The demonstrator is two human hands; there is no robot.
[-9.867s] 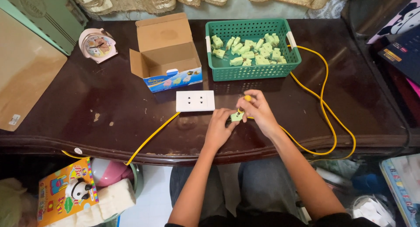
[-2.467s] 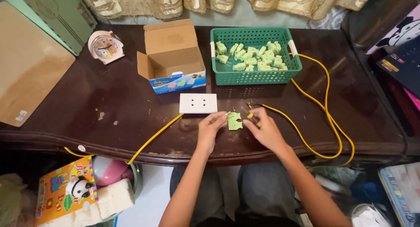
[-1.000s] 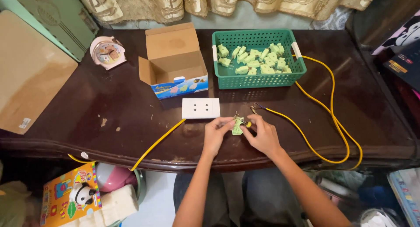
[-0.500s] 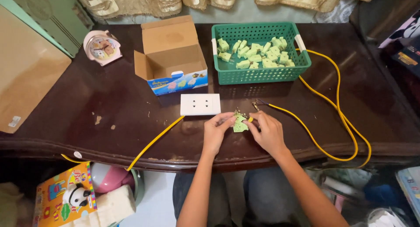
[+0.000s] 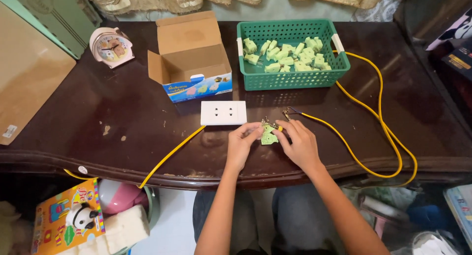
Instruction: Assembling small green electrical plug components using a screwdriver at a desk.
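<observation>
Item: small pale green plug part [image 5: 268,135], held just above the dark wooden surface [image 5: 123,117] near its front edge, just in front of the white double socket plate [image 5: 223,112]. Long axis runs roughly away from the person, toward the far edge; which end is which is too small to tell.

Left hand [image 5: 241,144]: grip closed on the part's left side, thumb and fingertips [image 5: 256,131] touching it.

Right hand [image 5: 301,144]: grip closed on the part's right side; fingers curl over its upper right corner. The part sits between the two hands, touching both.

Yellow cable [image 5: 378,117]: bare end lies just beyond the right hand's fingers, then loops right along the surface toward the basket. A second yellow run leads from the socket plate off the front edge.

Green mesh basket [image 5: 295,80]: far side, holds many like green parts.

Open cardboard box [image 5: 189,58]: left of basket.

Pink alarm clock [image 5: 110,46]: far left.
</observation>
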